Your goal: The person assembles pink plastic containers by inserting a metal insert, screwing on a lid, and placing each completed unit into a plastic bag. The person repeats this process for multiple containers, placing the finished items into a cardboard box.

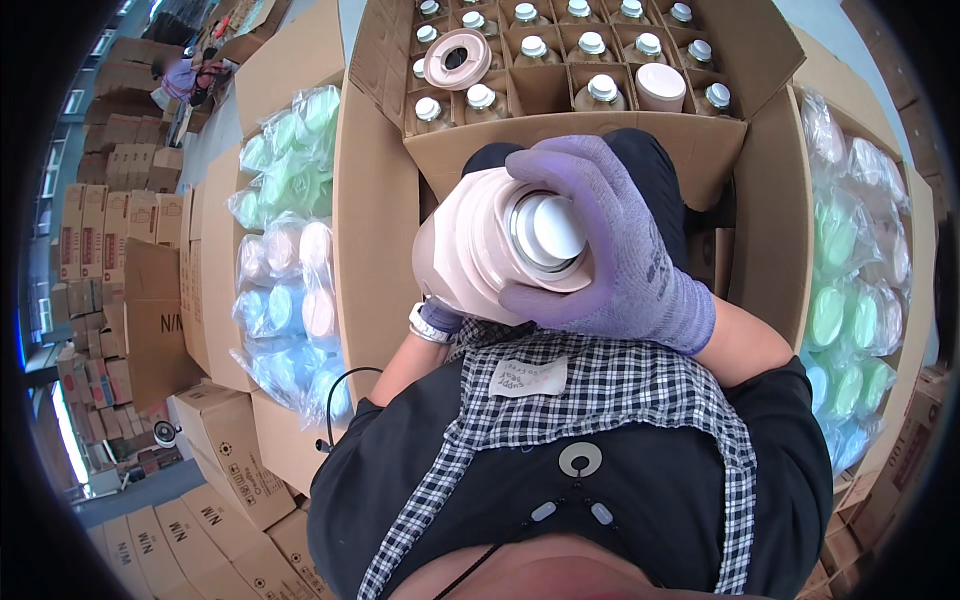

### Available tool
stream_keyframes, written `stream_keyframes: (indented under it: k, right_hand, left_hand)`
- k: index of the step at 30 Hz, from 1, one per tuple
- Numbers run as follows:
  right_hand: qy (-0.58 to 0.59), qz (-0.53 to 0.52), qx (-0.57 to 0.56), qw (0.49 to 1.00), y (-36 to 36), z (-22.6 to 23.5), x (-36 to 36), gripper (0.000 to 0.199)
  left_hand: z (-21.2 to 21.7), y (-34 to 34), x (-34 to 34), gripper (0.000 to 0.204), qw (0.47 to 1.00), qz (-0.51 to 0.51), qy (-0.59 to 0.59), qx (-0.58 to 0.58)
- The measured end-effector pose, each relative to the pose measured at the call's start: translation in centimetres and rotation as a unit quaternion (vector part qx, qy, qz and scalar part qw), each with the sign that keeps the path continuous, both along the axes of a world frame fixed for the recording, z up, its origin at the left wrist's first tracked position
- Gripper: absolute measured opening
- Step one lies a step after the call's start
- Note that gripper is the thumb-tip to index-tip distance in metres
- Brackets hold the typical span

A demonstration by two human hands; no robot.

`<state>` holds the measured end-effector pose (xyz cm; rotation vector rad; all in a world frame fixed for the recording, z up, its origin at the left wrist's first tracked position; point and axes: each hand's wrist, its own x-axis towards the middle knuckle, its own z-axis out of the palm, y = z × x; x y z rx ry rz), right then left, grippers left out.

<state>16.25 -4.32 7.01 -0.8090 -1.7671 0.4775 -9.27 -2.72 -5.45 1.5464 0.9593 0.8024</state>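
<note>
A pale pink vacuum flask, with a silver neck and a white cap, is tilted in front of my lap, its top toward the right. My right hand, in a purple knitted glove, wraps thumb and fingers round its pink collar beside the neck. From beneath the flask's near left side my gloved left hand supports it; most of its fingers are hidden behind the body. In the divided carton beyond stand several white-capped bottles. A pink ring-shaped part and a pink cup-like lid rest among them.
Open cartons flank me, the left one and the right one reaching close to my arms. They hold bagged green, pink and blue parts. A black cable curves beside my left elbow. Stacked boxes and another person are farther left.
</note>
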Motion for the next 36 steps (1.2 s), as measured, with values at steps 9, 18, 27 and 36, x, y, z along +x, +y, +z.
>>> stream_keyframes:
  k: [9,18,27,36]
  right_hand:
    - [0.012,0.137,0.035,0.990,0.8,-0.2,-0.4,0.071]
    - [0.043,-0.036,-0.116,0.992,1.6,-2.2,1.1,0.084]
    - [0.047,0.002,-0.075,0.996,1.9,-5.7,3.1,0.081]
    - [0.026,0.240,-0.077,0.967,9.0,-5.0,5.8,0.068]
  left_hand:
    - [3.8,-1.6,0.4,0.084,0.996,-0.009,0.091,-0.005]
    - [1.3,1.8,0.2,0.072,0.999,-0.009,0.041,0.010]
    - [1.4,4.6,-3.2,0.065,0.993,0.049,-0.005,-0.105]
    - [3.1,5.7,-3.2,0.061,0.949,0.186,-0.253,0.001]
